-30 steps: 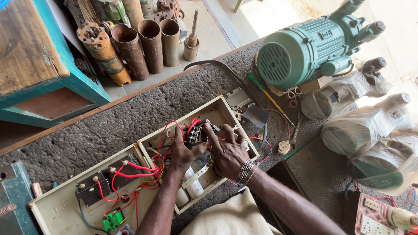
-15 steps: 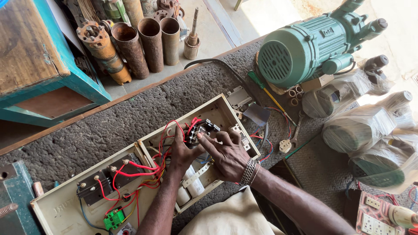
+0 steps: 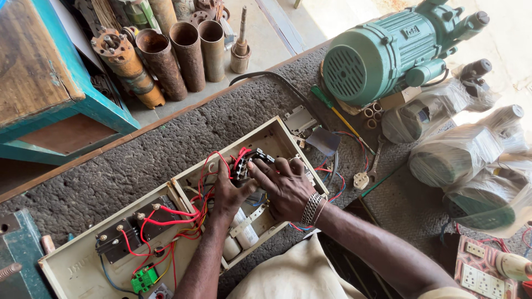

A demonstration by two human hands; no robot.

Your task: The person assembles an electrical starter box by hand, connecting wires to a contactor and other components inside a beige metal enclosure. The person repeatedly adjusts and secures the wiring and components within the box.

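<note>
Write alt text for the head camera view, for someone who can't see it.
Both hands, left hand and right hand, work on a black component among red wires inside an open beige control box; a green motor pump and rusty pipes lie beyond.

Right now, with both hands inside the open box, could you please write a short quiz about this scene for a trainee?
1. True or false: the green motor lies inside the cream box.
2. Which hand wears the metal bracelet? A) left hand B) right hand C) neither
3. Fill in: most wires in the box are coloured ____.

Key:
1. False; it rests on the grey bench, beyond the box.
2. B.
3. Red. Both hands meet at the black part in the right compartment.
</note>
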